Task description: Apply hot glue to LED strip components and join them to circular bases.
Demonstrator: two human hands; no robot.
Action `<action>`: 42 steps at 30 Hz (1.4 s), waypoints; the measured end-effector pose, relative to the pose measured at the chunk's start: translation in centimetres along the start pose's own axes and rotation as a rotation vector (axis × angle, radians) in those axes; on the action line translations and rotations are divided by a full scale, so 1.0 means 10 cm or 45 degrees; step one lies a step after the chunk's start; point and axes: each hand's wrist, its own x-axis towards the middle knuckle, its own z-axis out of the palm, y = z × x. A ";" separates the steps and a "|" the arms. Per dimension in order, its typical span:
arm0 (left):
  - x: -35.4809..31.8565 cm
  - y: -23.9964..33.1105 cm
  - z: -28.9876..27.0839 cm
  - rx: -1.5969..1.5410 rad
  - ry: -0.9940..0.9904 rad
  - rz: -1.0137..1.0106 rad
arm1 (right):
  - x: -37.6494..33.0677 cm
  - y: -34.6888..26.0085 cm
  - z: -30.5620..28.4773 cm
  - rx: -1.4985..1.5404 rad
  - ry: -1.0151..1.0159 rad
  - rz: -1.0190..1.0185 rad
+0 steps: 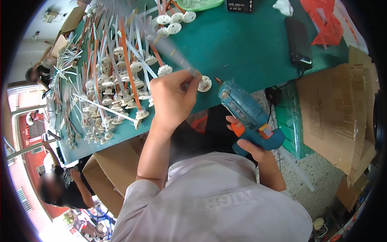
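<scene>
Teal plastic glue gun (242, 105) is gripped by the right hand (254, 150); a long translucent strip (172, 51) is pinched by the left hand (174, 97), just beside a round white disc (205, 84).

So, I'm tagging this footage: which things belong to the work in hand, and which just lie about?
Seemingly in the work:
blue glue gun, right hand
blurred strip, left hand
white round piece
strips with white bases, piled

Apparently lying about:
red plastic bag
crumpled white scrap
cardboard box
</scene>
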 end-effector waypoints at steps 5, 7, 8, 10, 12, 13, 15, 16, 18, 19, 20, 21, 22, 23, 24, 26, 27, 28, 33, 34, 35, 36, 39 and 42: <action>0.02 0.04 0.06 0.054 0.007 0.025 | 0.02 -0.11 0.01 -0.443 -0.041 0.051; 0.02 0.04 0.09 0.089 0.051 0.111 | 0.01 -0.06 -0.01 -0.520 -0.045 0.056; 0.00 0.02 0.09 0.092 0.036 0.099 | -0.01 -0.04 -0.01 -0.617 -0.052 0.039; -0.02 -0.02 0.09 0.025 0.043 0.046 | -0.06 0.02 0.05 -0.615 0.020 0.065; -0.01 -0.04 0.12 0.032 0.038 0.081 | -0.05 0.04 0.08 -0.625 0.088 0.082; 0.00 -0.08 0.13 -0.028 0.060 0.072 | 0.01 0.06 0.09 -0.722 0.105 -0.011; 0.00 -0.10 0.12 -0.088 0.080 0.064 | 0.08 0.08 0.12 -0.819 0.124 -0.104; -0.01 -0.10 0.12 -0.084 0.075 0.069 | 0.09 0.07 0.14 -0.853 0.148 -0.133; -0.01 -0.11 0.12 -0.084 0.071 0.072 | 0.12 0.08 0.17 -0.889 0.173 -0.160; -0.01 -0.12 0.13 -0.108 0.081 0.059 | 0.13 0.08 0.17 -0.917 0.165 -0.174; -0.02 -0.12 0.13 -0.132 0.091 0.046 | 0.13 0.08 0.17 -0.945 0.157 -0.187; -0.02 -0.10 0.12 -0.134 0.092 0.042 | 0.14 0.08 0.17 -0.948 0.155 -0.184; 0.00 -0.07 0.08 -0.085 0.033 0.030 | 0.14 0.09 0.15 -1.011 0.136 -0.200; 0.00 -0.06 0.06 -0.037 -0.027 0.018 | 0.14 0.10 0.14 -1.073 0.116 -0.216; -0.01 -0.06 0.06 -0.039 -0.027 0.014 | 0.14 0.11 0.12 -1.075 0.114 -0.212; -0.01 -0.08 0.08 -0.061 -0.019 0.043 | 0.16 0.13 0.10 -1.076 0.105 -0.280; -0.01 -0.10 0.09 -0.063 -0.017 0.040 | 0.16 0.11 0.10 -1.079 0.101 -0.278; -0.01 -0.12 0.11 -0.082 0.035 0.058 | 0.17 0.10 0.11 -1.094 0.100 -0.259; -0.01 -0.15 0.13 -0.156 0.102 0.074 | 0.18 0.05 0.14 -1.119 0.114 -0.270; -0.01 -0.14 0.13 -0.142 0.097 0.072 | 0.18 0.04 0.13 -1.143 0.095 -0.264; 0.00 -0.14 0.12 -0.127 0.092 0.071 | 0.17 0.03 0.13 -1.167 0.077 -0.259; 0.00 -0.14 0.12 -0.126 0.093 0.074 | 0.18 0.03 0.13 -1.166 0.077 -0.262; -0.01 -0.15 0.13 -0.106 0.096 0.099 | 0.19 0.04 0.15 -1.162 0.125 -0.346; 0.00 -0.12 0.11 -0.123 0.089 0.087 | 0.19 0.03 0.14 -1.226 0.108 -0.357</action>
